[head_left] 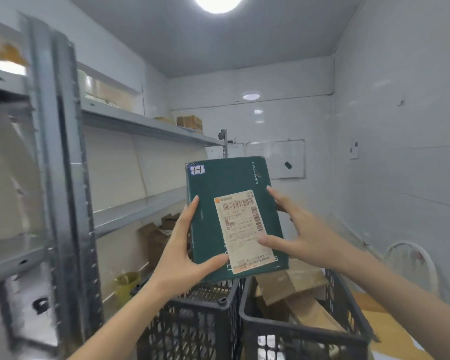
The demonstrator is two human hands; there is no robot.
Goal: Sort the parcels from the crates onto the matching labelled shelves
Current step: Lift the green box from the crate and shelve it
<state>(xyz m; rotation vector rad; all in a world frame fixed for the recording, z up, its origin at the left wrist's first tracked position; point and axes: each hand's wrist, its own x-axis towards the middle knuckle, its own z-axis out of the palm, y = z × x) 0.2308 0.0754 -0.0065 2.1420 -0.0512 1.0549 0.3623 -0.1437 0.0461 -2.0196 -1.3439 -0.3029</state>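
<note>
2 black crates stand side by side below: the right crate (pixel 296 329) holds brown cardboard parcels (pixel 291 284); what the left crate (pixel 205 302) holds is unclear. Above them, the left hand (pixel 182 245) and right hand (pixel 304 229) both grasp a green parcel (pixel 226 183) tagged 1-1. To the left stand metal shelves (pixel 146 126) carrying boxes (pixel 190 122).

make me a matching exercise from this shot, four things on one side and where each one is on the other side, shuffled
Things:
1 green parcel
2 right crate
3 brown box
4 whiteboard

Places:
a on the back wall
b on the upper shelf
c held between the left hand and right hand
d low in front, with cardboard parcels inside

Pairs: 1-c, 2-d, 3-b, 4-a
</note>
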